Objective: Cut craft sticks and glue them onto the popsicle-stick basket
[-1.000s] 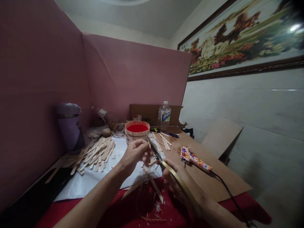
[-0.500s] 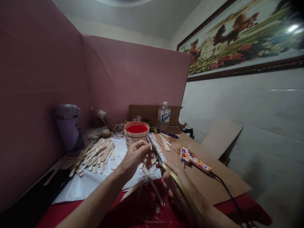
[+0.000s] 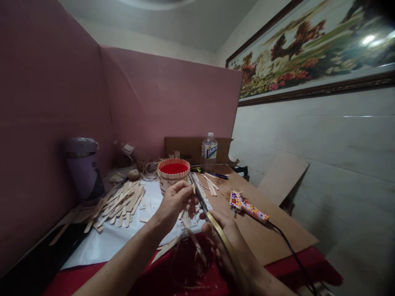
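My left hand [image 3: 176, 202] is closed in a pinch on a short piece of wooden craft stick [image 3: 194, 188], most of it hidden by the fingers. Against that piece lie the dark blades of a pair of scissors [image 3: 201, 200], pointing away from me. My right hand [image 3: 228, 236] is wrapped around their gold-coloured handles. Just beyond my left fingertips stands a round container [image 3: 173, 179] faced with wooden sticks, its inside red. Below the hands, loose sticks [image 3: 195, 242] and small offcuts lie on white paper and red cloth.
Many craft sticks [image 3: 125, 203] are heaped on the left, near a purple flask [image 3: 85, 172]. A flower-patterned glue gun [image 3: 248, 207] with a black cord rests on the brown board [image 3: 262, 242]. Behind stand a plastic bottle [image 3: 210, 150] and a blue cutter [image 3: 219, 175].
The view has turned slightly right, so the surroundings sit further left. Both hands keep nearly the same place, still holding the stick piece and the scissors.
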The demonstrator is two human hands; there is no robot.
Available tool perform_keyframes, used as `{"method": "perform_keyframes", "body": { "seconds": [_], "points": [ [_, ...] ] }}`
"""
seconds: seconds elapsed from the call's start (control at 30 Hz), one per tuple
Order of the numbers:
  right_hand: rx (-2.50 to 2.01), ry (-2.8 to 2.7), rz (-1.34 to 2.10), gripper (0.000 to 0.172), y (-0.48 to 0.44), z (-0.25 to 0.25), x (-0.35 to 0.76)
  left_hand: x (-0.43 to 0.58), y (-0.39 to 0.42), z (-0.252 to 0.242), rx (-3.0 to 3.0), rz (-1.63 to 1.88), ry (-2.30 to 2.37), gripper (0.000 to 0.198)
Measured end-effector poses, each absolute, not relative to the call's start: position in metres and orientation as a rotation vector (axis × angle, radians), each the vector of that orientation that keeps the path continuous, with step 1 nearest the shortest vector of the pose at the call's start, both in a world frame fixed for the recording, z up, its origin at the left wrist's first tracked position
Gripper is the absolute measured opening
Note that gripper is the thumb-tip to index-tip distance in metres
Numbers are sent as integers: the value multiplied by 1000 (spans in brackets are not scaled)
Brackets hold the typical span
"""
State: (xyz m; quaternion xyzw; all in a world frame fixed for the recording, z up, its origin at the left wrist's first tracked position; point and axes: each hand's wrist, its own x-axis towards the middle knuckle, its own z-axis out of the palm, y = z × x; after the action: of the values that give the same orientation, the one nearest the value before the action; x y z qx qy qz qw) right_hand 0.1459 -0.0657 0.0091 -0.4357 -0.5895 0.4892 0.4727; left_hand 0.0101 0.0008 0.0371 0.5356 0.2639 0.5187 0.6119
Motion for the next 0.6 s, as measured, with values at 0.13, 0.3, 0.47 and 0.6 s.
{"method": "perform_keyframes", "body": {
  "seconds": [0.13, 0.3, 0.47, 0.6],
  "points": [
    [-1052, -1415, 1157, 47, -63, 9, 145, 10, 2, 38, 1244, 1195, 602, 21],
    [-1050, -1447, 1062, 43, -65, 5, 143, 11, 1, 40, 1269, 1206, 594, 21],
    [-995, -1487, 986, 45, -65, 0, 144, 9, 1, 40, 1294, 1208, 578, 21],
    [-968, -1386, 1156, 53, -64, 1, 143, 6, 1, 38, 1338, 1171, 593, 21]
  ]
}}
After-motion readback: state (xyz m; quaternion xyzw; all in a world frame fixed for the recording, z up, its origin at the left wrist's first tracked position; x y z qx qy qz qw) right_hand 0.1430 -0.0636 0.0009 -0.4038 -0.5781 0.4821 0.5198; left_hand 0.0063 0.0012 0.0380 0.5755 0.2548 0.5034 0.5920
